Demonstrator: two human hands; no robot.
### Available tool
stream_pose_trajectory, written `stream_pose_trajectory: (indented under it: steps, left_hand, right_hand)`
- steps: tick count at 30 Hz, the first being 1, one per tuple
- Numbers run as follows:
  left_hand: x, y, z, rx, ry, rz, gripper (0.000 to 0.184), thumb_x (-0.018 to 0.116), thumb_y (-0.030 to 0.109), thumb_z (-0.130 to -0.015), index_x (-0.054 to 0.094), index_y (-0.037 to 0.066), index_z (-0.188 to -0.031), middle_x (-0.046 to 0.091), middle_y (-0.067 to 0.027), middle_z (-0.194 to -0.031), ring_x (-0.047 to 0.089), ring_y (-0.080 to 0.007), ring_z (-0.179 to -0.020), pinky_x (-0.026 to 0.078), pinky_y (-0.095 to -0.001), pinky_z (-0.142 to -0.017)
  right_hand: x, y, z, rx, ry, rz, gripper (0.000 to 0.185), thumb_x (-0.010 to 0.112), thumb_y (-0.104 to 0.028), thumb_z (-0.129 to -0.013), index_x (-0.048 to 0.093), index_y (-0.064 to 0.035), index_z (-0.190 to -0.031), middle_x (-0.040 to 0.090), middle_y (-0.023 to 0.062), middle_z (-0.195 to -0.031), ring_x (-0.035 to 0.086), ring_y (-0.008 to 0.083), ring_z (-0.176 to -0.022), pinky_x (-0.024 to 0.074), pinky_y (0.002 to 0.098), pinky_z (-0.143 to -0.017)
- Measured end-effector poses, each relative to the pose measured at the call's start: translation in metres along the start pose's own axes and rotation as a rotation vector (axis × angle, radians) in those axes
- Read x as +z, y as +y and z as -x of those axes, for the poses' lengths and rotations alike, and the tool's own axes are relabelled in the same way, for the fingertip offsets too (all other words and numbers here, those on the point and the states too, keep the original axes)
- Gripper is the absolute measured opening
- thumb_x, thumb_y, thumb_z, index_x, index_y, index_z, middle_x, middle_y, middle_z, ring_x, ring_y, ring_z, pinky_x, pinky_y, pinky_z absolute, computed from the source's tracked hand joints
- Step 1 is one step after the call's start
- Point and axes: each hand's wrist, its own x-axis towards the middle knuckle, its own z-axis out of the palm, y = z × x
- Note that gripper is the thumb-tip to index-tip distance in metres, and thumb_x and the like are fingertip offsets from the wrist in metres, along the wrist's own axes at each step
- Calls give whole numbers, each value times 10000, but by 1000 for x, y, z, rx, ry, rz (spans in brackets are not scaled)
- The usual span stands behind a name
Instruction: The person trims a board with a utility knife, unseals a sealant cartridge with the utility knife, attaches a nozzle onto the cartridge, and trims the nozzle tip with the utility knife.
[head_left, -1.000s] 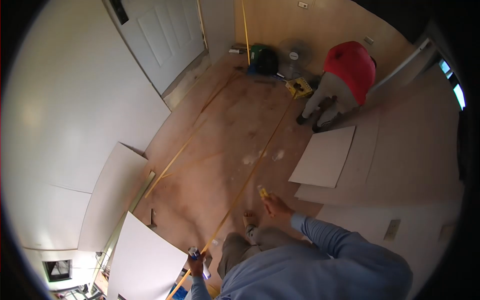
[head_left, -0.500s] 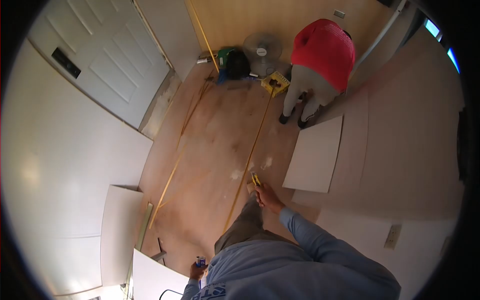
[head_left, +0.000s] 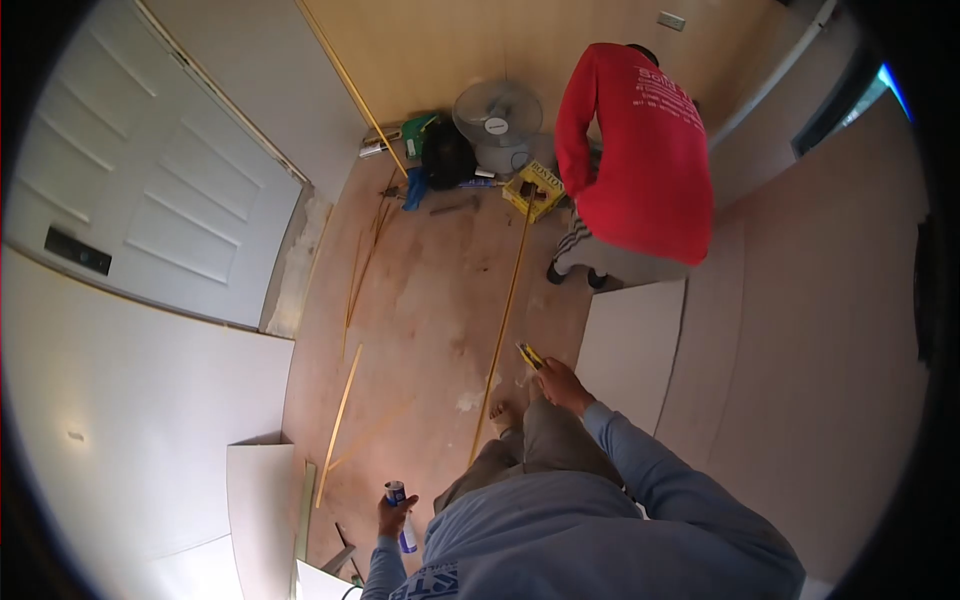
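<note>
My right hand (head_left: 566,387) is closed around a yellow utility knife (head_left: 530,355), which points forward and to the left above the floor. Low on the left, my left hand (head_left: 395,514) grips a blue-and-white cylindrical tube (head_left: 396,490); its upper end shows above the fingers and more blue and white shows below them. Whether it is a cartridge or a can is not clear. Under my right hand are my legs, with one bare foot (head_left: 502,415) on the floor beside a long thin wooden strip (head_left: 512,285).
A person in a red shirt (head_left: 640,150) bends over ahead on the right. Near them stand a fan (head_left: 497,120) and a yellow box (head_left: 533,190). White panels (head_left: 635,335) lean at right and left (head_left: 262,520). Thin wooden strips (head_left: 340,425) lie on the floor (head_left: 430,320).
I have moved forward, so the fan, box and person appear larger. My left hand with the tube has come further into view. The person in red has shifted and bends differently.
</note>
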Motion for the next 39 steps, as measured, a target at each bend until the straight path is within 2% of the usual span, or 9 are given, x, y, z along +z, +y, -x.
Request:
stream_pose_trajectory:
  steps: [4, 13, 19, 21, 25, 30, 31, 34, 39]
  left_hand:
    - [29, 69, -45, 36, 75, -7, 413, 954, 268, -726, 648, 61, -911, 678, -49, -739, 645, -181, -617, 525, -348, -593]
    - [97, 225, -69, 59, 212, 98, 370, 922, 228, -764, 654, 44, -939, 689, -51, -758, 653, -168, -668, 524, -336, -638]
    - [147, 231, -88, 40, 281, 77, 288, 840, 192, -808, 672, 21, -967, 703, -59, -773, 660, -154, -675, 527, -328, -637]
    - [157, 221, -93, 7, 289, 56, 295, 819, 201, -810, 694, 18, -1004, 724, -75, -808, 680, -175, -708, 541, -350, -667]
    - [169, 120, -140, -22, 302, -130, 439, 855, 303, -797, 732, 21, -1110, 768, -106, -915, 719, -236, -839, 564, -408, -775]
    - [134, 190, -193, -84, 172, -102, 416, 869, 308, -828, 707, -8, -1044, 760, -83, -911, 727, -211, -845, 561, -373, -759]
    - [128, 209, -213, -98, 214, 10, 341, 873, 263, -828, 684, 12, -960, 729, -64, -847, 706, -191, -750, 555, -357, -687]
    - [84, 268, -310, -230, 102, 175, 312, 899, 214, -786, 664, 54, -915, 691, -49, -780, 656, -172, -646, 529, -348, -608]
    - [-6, 403, -500, -73, -36, -11, 333, 923, 148, -772, 633, 74, -919, 648, -18, -734, 607, -143, -634, 502, -321, -601]
  right_hand:
    - [-48, -51, -59, 390, -53, -345, 338, 501, -358, -1076, 550, -53, -941, 534, 32, -667, 495, 114, -474, 402, 332, -440]
    - [-102, -124, -181, 98, -118, -147, 426, 570, -412, -1076, 717, -14, -1037, 634, 67, -738, 632, 152, -630, 500, 342, -594]
    - [-127, -117, -240, 13, -158, -35, 311, 543, -313, -1094, 634, -15, -1097, 619, 66, -755, 595, 132, -687, 471, 331, -623]
    - [-127, -115, -255, 93, -225, -234, 252, 520, -256, -1099, 593, -17, -1134, 581, 52, -739, 550, 126, -652, 460, 337, -602]
    - [-131, -106, -294, 164, -254, -408, 209, 493, -181, -1099, 536, -21, -1227, 520, 32, -729, 492, 118, -608, 450, 339, -571]
    - [-126, -90, -364, 209, -266, -446, 289, 505, -189, -1089, 498, -13, -1318, 543, 40, -822, 503, 121, -614, 449, 336, -560]
    - [-124, -90, -381, 199, -266, -413, 320, 511, -198, -1086, 487, -10, -1345, 546, 43, -843, 514, 122, -624, 452, 333, -563]
    - [-106, -103, -437, 379, -176, -430, 410, 530, -235, -1076, 457, -1, -1405, 563, 55, -901, 552, 126, -667, 472, 314, -578]
    - [-58, -127, -527, 574, -81, -452, 457, 521, -277, -1077, 447, -11, -1441, 610, 67, -952, 603, 142, -710, 503, 303, -588]
